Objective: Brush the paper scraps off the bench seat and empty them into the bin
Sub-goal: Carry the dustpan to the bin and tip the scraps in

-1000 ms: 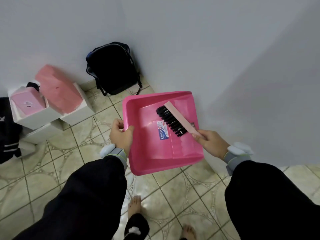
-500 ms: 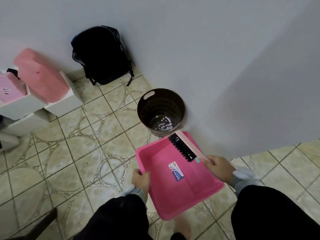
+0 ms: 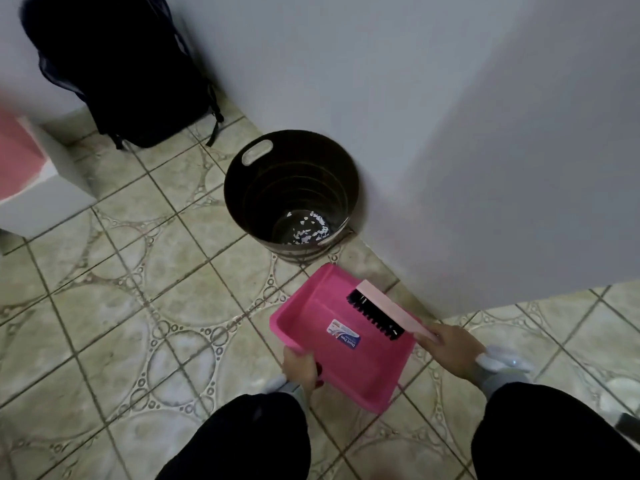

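Note:
A dark round bin (image 3: 235, 199) stands on the tiled floor against the wall corner, with white paper scraps (image 3: 309, 228) lying at its bottom. Below and right of the bin I hold a pink dustpan (image 3: 363, 365), its inside bare except for a label. My left hand (image 3: 300, 370) grips the dustpan's near left edge. My right hand (image 3: 452, 348) grips the handle of a pink brush (image 3: 384, 311) with black bristles, which lies across the pan's right side. The bench seat is out of view.
A black backpack (image 3: 121, 71) leans on the wall at the back left. White boxes (image 3: 45, 199) with a pink thing on top sit at the left edge. A grey wall (image 3: 485, 150) corner juts out on the right, close to the bin.
The dustpan has come down from covering the bin to below it, so the bin and its scraps now show. Both hands kept their holds and drew back toward me.

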Motion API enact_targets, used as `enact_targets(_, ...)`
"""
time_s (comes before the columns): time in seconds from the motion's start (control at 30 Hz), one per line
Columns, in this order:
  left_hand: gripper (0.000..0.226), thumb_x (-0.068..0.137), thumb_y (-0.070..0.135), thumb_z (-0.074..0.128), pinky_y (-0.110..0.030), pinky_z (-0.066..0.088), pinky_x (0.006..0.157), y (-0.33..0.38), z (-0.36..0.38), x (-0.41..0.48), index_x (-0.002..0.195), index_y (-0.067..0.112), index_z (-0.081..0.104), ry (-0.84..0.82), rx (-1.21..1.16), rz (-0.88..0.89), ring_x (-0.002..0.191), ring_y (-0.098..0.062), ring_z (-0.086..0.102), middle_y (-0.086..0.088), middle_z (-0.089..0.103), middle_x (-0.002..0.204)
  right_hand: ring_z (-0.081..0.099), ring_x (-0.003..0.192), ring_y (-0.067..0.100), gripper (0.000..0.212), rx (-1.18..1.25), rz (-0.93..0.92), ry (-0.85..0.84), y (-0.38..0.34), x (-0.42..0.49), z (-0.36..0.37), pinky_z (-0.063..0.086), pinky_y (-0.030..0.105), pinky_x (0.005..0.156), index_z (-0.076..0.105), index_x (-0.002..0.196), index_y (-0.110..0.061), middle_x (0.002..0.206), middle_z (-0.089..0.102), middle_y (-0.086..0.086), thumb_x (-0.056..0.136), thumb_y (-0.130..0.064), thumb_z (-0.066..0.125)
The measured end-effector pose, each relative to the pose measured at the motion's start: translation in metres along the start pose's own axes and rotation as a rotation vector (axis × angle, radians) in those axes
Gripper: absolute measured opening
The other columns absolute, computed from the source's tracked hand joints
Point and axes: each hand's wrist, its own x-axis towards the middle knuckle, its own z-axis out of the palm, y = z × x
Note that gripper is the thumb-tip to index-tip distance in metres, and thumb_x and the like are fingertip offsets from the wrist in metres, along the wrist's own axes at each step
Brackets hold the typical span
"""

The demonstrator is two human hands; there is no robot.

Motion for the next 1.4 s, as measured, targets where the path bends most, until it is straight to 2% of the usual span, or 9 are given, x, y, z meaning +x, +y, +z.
enact_targets(0.2, 0.019, 0.091, 0.013, 0.052, -0.037, 0.05, 0.05, -0.001, 0.038, 0.074, 0.108, 0.01, 0.045, -0.074, -0.044, 0.025, 0.081, -0.031, 0.057, -0.018, 0.054, 0.103, 0.057, 0.116, 0.029, 0.044, -0.062, 0.024, 0.033, 0.013, 0.077, 0.029, 0.041, 0.028, 0.088, 0.06, 0.122, -0.018, 0.12, 0.064, 0.011, 0.093, -0.048, 0.047)
enact_targets(0.4, 0.013, 0.085, 0.013, 0.057, -0.054, 0.054, 0.08, 0.001, 0.06, 0.122, 0.097, 0.016, 0.051, -0.121, 0.026, 0.148, 0.086, -0.032, 0.062, -0.011, 0.063, 0.094, 0.054, 0.121, 0.029, 0.056, -0.134, 0.017, 0.035, 0.019, 0.135, 0.044, 0.042, 0.032, 0.099, 0.046, 0.136, -0.018, 0.131, 0.057, 0.012, 0.093, -0.054, 0.038)
enact_targets(0.53, 0.024, 0.088, 0.018, 0.055, -0.056, 0.053, 0.08, 0.015, 0.061, 0.14, 0.108, 0.006, 0.051, -0.107, 0.044, 0.156, 0.074, -0.027, 0.056, -0.004, 0.054, 0.078, 0.055, 0.117, 0.032, 0.055, -0.15, -0.017, 0.062, 0.014, 0.163, 0.05, 0.043, 0.036, 0.099, 0.036, 0.141, -0.019, 0.129, 0.058, 0.016, 0.096, -0.051, 0.032)
enact_targets(0.63, 0.04, 0.092, 0.041, 0.047, -0.053, 0.052, 0.086, 0.02, 0.061, 0.151, 0.118, 0.01, 0.047, -0.115, 0.092, 0.131, 0.092, -0.033, 0.059, -0.012, 0.059, 0.102, 0.057, 0.114, 0.033, 0.056, -0.149, -0.028, 0.11, 0.009, 0.179, 0.06, 0.044, 0.037, 0.097, 0.036, 0.139, -0.015, 0.125, 0.059, 0.019, 0.097, -0.05, 0.028)
enact_targets(0.73, 0.067, 0.094, 0.053, 0.035, -0.041, 0.042, 0.1, 0.021, 0.061, 0.165, 0.136, 0.002, 0.039, -0.024, 0.185, 0.173, 0.12, -0.037, 0.049, -0.02, 0.048, 0.136, 0.056, 0.115, 0.034, 0.055, -0.147, -0.036, 0.112, 0.004, 0.186, 0.068, 0.042, 0.036, 0.096, 0.029, 0.143, -0.014, 0.128, 0.056, 0.02, 0.099, -0.045, 0.025)
enact_targets(1.03, 0.04, 0.1, 0.027, 0.032, -0.03, 0.033, 0.077, 0.026, 0.066, 0.174, 0.117, -0.004, 0.049, 0.121, 0.294, 0.368, 0.102, -0.035, 0.056, -0.023, 0.059, 0.112, 0.037, 0.136, 0.028, 0.057, -0.15, 0.026, -0.017, 0.012, 0.195, 0.079, 0.027, 0.033, 0.112, 0.019, 0.147, -0.011, 0.15, 0.034, 0.013, 0.099, -0.041, 0.028)
enact_targets(1.17, 0.039, 0.099, 0.027, 0.032, -0.032, 0.038, 0.082, 0.023, 0.064, 0.177, 0.119, -0.002, 0.049, 0.114, 0.295, 0.368, 0.102, -0.035, 0.056, -0.023, 0.06, 0.111, 0.042, 0.132, 0.028, 0.058, -0.123, 0.066, -0.024, 0.013, 0.202, 0.086, 0.032, 0.034, 0.109, 0.021, 0.146, -0.01, 0.146, 0.038, 0.014, 0.099, -0.042, 0.031)
enact_targets(1.27, 0.043, 0.098, 0.034, 0.03, -0.043, 0.048, 0.092, 0.022, 0.061, 0.183, 0.128, 0.006, 0.043, 0.021, 0.275, 0.333, 0.1, -0.036, 0.059, -0.019, 0.06, 0.113, 0.043, 0.129, 0.031, 0.053, -0.075, 0.071, 0.036, 0.01, 0.203, 0.089, 0.035, 0.036, 0.105, 0.024, 0.146, -0.008, 0.143, 0.041, 0.019, 0.098, -0.021, 0.041)
enact_targets(1.4, 0.05, 0.097, 0.04, 0.033, -0.044, 0.043, 0.1, 0.023, 0.06, 0.185, 0.133, 0.006, 0.041, 0.006, 0.259, 0.286, 0.111, -0.037, 0.055, -0.019, 0.056, 0.125, 0.046, 0.126, 0.031, 0.054, -0.168, 0.03, 0.052, 0.011, 0.202, 0.085, 0.039, 0.034, 0.101, 0.028, 0.144, -0.008, 0.139, 0.044, 0.019, 0.095, -0.022, 0.046)
